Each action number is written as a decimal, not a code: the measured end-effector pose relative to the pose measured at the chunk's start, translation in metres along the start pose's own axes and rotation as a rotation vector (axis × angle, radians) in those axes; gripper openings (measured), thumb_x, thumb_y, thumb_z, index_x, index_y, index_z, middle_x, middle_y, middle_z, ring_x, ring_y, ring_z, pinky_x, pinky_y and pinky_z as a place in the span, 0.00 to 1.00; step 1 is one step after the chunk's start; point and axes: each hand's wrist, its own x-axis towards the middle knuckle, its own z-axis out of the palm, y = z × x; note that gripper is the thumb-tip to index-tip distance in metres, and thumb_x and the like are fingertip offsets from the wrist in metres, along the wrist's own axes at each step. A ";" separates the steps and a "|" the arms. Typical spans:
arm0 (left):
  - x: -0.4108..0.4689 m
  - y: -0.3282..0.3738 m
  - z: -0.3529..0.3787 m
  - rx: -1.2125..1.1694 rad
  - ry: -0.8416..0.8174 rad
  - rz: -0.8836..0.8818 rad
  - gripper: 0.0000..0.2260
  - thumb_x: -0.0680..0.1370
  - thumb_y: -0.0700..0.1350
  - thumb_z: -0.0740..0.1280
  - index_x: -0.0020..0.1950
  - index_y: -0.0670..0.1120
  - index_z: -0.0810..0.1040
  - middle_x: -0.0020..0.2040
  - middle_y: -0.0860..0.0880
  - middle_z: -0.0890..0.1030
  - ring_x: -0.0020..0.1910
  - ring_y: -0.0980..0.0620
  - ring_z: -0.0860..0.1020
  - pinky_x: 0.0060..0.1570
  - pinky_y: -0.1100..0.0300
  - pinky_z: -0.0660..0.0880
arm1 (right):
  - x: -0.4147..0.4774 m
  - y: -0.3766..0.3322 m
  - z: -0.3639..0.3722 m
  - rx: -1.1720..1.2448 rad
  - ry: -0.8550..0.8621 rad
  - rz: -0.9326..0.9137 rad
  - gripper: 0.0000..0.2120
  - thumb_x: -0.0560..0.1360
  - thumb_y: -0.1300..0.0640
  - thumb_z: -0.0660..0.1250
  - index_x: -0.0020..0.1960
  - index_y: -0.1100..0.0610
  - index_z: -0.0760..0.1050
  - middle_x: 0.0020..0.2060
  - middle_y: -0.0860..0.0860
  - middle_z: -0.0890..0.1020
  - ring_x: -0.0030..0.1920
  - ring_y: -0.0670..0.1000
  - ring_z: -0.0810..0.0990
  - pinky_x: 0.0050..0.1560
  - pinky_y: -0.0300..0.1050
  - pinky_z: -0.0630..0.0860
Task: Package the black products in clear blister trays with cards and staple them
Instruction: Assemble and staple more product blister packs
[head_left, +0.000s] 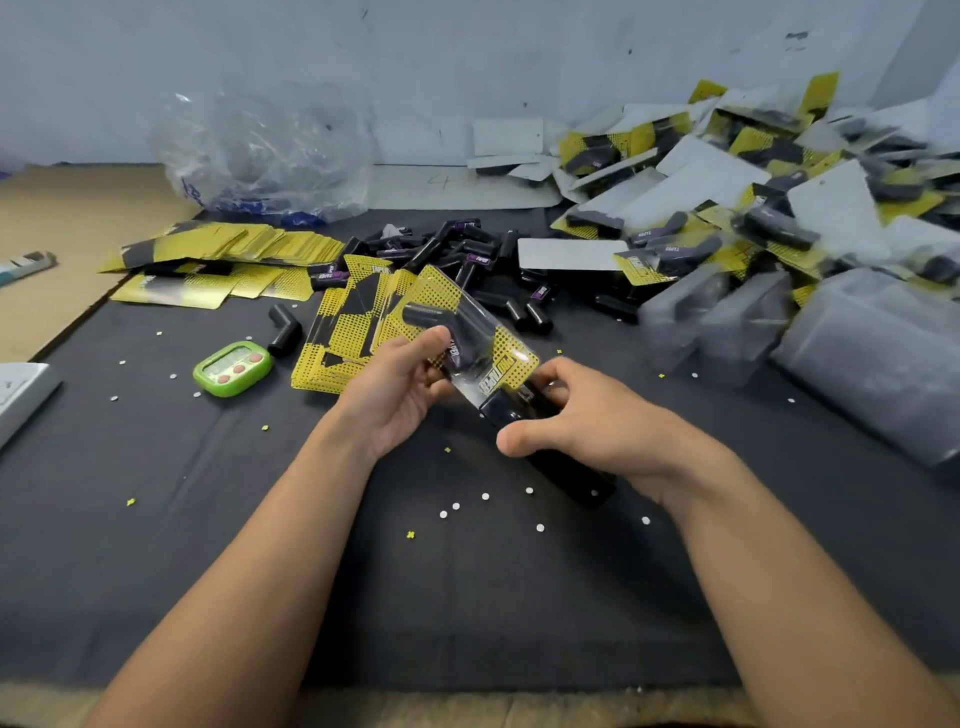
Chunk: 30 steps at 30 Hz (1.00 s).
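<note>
My left hand (400, 387) grips a clear blister pack (470, 332) that holds a black product against a yellow and black card. My right hand (587, 415) grips a black stapler (556, 467), whose front end sits at the near end of the pack's card. Loose black products (467, 254) lie heaped behind the pack. Yellow cards (337, 343) are fanned out on the dark cloth just left of the pack. Stacks of empty clear trays (727, 322) stand to the right.
A large heap of finished packs (753, 171) fills the back right. More yellow cards (218, 249) lie at the back left beside a crumpled plastic bag (270, 150). A green timer (232, 368) and a single black product (284, 327) lie left. Small paper dots dot the cloth.
</note>
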 end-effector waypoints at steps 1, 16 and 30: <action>0.000 0.000 0.000 -0.001 -0.006 -0.007 0.08 0.76 0.45 0.71 0.51 0.43 0.87 0.48 0.46 0.86 0.40 0.52 0.78 0.36 0.62 0.80 | 0.001 0.000 0.001 0.004 -0.011 -0.007 0.38 0.49 0.37 0.81 0.57 0.44 0.76 0.54 0.44 0.85 0.55 0.49 0.84 0.61 0.56 0.80; 0.016 -0.005 0.005 -0.069 0.075 0.022 0.18 0.67 0.39 0.77 0.42 0.46 0.67 0.33 0.49 0.70 0.27 0.56 0.67 0.25 0.65 0.67 | 0.016 0.001 -0.003 0.044 0.025 -0.048 0.31 0.50 0.37 0.81 0.51 0.38 0.77 0.47 0.35 0.86 0.50 0.40 0.84 0.61 0.54 0.80; 0.006 0.001 0.010 -0.034 0.041 0.047 0.14 0.68 0.39 0.76 0.43 0.43 0.70 0.32 0.50 0.78 0.27 0.56 0.71 0.25 0.65 0.71 | 0.011 -0.005 0.002 0.071 0.031 -0.050 0.32 0.50 0.40 0.81 0.52 0.46 0.79 0.48 0.43 0.87 0.53 0.47 0.85 0.62 0.58 0.79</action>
